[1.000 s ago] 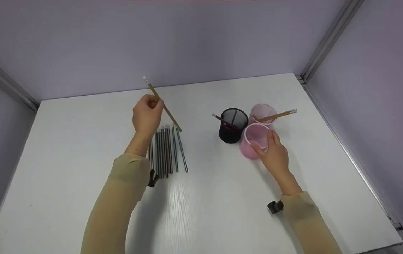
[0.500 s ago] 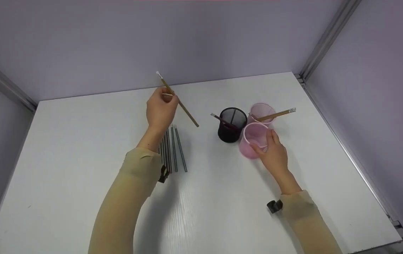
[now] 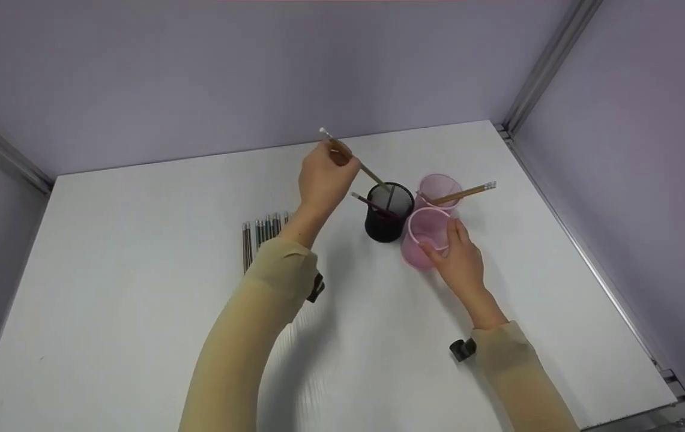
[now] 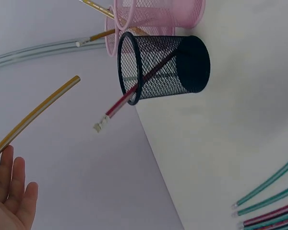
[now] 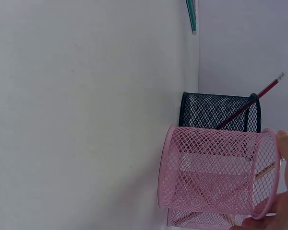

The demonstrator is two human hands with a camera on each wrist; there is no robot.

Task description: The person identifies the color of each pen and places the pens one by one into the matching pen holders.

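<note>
Head view shows my left hand (image 3: 324,177) pinching a yellow pencil (image 3: 357,163) with its tip over the black cup (image 3: 385,223), my right hand (image 3: 459,264) cupping a pink cup (image 3: 420,243), two pencils already sorted, the row (image 3: 261,231) still waiting.

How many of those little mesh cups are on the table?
3, clustered together: a black cup nearest the left hand, a near pink cup held by the right hand, and a far pink cup behind it. None seems hidden.
</note>
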